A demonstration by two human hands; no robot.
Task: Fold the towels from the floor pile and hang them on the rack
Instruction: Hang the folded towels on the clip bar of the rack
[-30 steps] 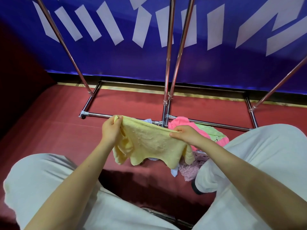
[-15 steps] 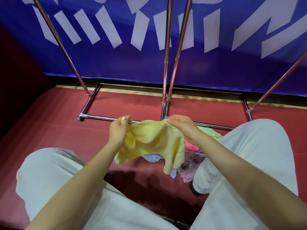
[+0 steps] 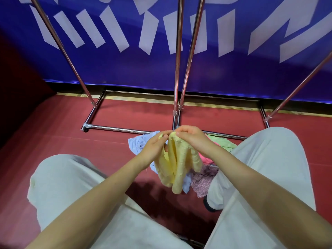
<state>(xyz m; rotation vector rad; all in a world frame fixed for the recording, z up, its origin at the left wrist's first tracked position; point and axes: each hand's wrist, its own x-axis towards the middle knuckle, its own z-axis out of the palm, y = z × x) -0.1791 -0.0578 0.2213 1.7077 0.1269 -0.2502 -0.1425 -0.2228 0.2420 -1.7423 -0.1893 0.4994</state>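
Note:
A yellow towel (image 3: 177,166) hangs folded in half, its two top corners brought together at centre. My left hand (image 3: 154,147) pinches one corner and my right hand (image 3: 193,138) pinches the other, fingertips almost touching. Below them on the red floor lies the pile: a light blue towel (image 3: 139,143), a green one (image 3: 221,142), a pink one (image 3: 205,159) and a mauve patterned one (image 3: 203,182). The chrome rack (image 3: 177,69) stands just beyond, its uprights rising out of view and its base bar (image 3: 118,128) on the floor.
My knees in pale grey trousers (image 3: 71,180) flank the pile on both sides. A blue banner with white shapes (image 3: 233,69) forms the wall behind the rack. Red floor (image 3: 53,141) lies open to the left.
My hands have come together, closing the spread yellow towel in half so it now hangs narrow and long. The light blue towel beneath has come into view.

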